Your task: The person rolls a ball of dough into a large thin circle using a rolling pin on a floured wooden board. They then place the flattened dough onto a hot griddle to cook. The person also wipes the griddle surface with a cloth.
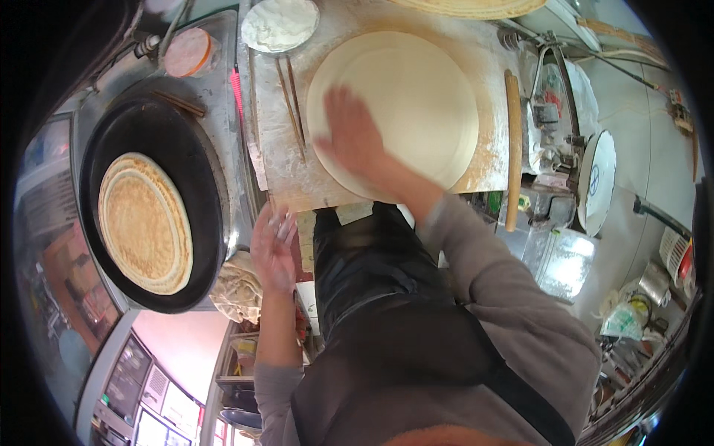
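Observation:
A large round sheet of rolled dough [416, 111] lies on the floured wooden board [286, 178]. My right hand [353, 134], slightly blurred, rests palm down over the left part of the dough with its fingers stretched out, open and holding nothing. Off the board's near left corner, my left hand [274, 253] is raised, loosely open with bent fingers, and nothing shows in it. To its left, a browned round flatbread [145, 223] sits in a wide black pan [204, 245]. Just below the left hand lies a crumpled cloth [236, 290].
A bowl of flour [280, 24] and two thin sticks [291, 104] are left of the dough. Along the board's right edge lies a rolling pin [513, 149]. An orange-lidded jar [188, 53] stands behind the pan. A white enamel basin [597, 182] stands far right. Another flatbread [476, 6] shows at the back.

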`<control>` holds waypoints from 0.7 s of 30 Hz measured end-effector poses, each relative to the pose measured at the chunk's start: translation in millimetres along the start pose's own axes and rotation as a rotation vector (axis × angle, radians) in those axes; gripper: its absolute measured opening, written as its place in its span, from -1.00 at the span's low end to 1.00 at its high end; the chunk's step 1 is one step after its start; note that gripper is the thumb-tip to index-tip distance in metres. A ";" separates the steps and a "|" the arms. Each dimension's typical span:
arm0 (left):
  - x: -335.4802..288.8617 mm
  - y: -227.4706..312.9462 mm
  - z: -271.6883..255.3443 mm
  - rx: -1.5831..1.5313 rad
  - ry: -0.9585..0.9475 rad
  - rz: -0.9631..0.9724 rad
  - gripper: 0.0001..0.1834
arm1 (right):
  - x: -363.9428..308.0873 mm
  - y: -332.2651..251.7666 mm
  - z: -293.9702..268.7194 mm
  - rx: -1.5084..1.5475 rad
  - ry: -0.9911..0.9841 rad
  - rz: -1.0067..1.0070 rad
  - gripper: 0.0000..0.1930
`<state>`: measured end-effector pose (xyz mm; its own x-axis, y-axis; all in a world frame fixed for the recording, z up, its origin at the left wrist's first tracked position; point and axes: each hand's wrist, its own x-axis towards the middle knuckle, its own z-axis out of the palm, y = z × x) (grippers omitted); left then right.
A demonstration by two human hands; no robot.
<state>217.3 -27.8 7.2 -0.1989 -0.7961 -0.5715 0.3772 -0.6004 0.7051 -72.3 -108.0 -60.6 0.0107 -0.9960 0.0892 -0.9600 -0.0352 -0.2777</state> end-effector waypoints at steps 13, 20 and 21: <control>-295.0 -211.2 -121.0 -0.092 0.836 -0.384 -0.25 | 20.3 86.3 -17.6 -0.006 0.058 0.055 -0.11; -313.4 -281.7 -125.7 -0.289 0.869 -0.478 -0.36 | -120.0 -25.4 -62.5 0.481 -0.349 -0.477 -0.24; -316.2 -291.1 -132.0 -0.309 0.851 -0.448 -0.37 | -115.7 -27.2 -65.9 0.522 -0.296 -0.408 -0.27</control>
<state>289.8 408.6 -72.8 0.2862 -0.1109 -0.9517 0.6679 -0.6891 0.2811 -65.8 13.7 -0.4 0.4861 -0.8730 0.0410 -0.6057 -0.3703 -0.7043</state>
